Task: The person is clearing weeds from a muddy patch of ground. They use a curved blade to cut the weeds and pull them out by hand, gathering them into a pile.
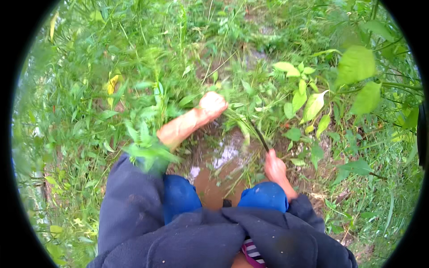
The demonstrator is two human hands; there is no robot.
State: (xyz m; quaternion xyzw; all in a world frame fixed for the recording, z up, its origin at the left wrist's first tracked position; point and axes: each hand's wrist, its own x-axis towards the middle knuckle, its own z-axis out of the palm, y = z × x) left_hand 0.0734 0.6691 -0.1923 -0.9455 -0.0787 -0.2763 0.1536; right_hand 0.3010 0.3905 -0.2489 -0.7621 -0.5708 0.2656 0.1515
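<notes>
My left hand [213, 103] reaches forward in a closed fist among the weeds [238, 115], and green stems stick out beside its knuckles. Motion blurs its fingers. Lower and to the right, my right hand [275, 166] grips the near end of a thin, dark, slightly bent hand tool [259, 135]. The tool slants up and left, and its far end disappears into the greenery, so its shape there is hidden. Between the hands and my knees lies muddy wet ground [214, 182] with a shiny puddle [229, 154] and loose cut-looking stems.
Leafy plants [311, 104] with broad leaves lean in from the right, some close to the camera. Dense grass and weeds [83, 110] cover the left side. My knees in blue trousers [263, 196] are bent below the hands.
</notes>
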